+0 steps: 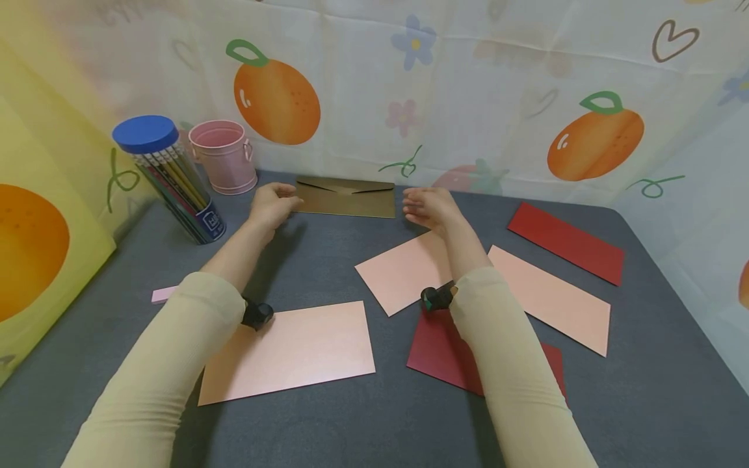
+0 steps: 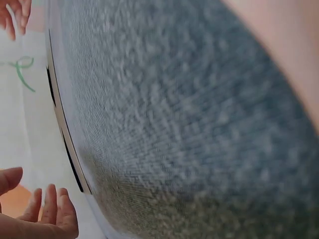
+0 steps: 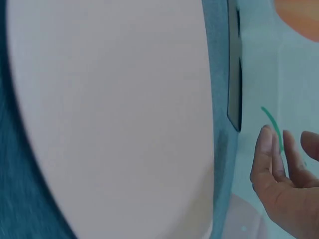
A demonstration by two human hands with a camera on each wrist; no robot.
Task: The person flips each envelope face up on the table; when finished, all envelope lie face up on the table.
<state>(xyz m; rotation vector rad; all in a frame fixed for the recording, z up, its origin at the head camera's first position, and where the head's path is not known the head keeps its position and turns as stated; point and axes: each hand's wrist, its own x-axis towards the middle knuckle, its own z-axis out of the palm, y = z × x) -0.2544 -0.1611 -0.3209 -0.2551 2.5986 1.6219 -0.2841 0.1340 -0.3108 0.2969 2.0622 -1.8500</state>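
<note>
At the far left of the dark grey counter (image 1: 328, 260), the person's left hand (image 1: 274, 207) has its fingers relaxed and apart, gripping nothing; its fingertips are at the near-left corner of the flat gold-brown paper envelope (image 1: 348, 205), though contact cannot be confirmed.

The envelope lies to the right of this hand, between the two hands, at the counter's far edge before the white fruit-printed cloth (image 1: 345, 97). Its long axis runs left to right, one short end toward each hand. The dark flap slits run along its far part, dipping toward the near side at the middle.

The right hand (image 1: 432, 207), fingers loosely bent and holding nothing, is just beyond the right end, with a visible gap; the left hand is thus the nearer. A pale pink paper rectangle (image 1: 404, 274) lies on the near side of the right hand, partly beneath the forearm.
</note>
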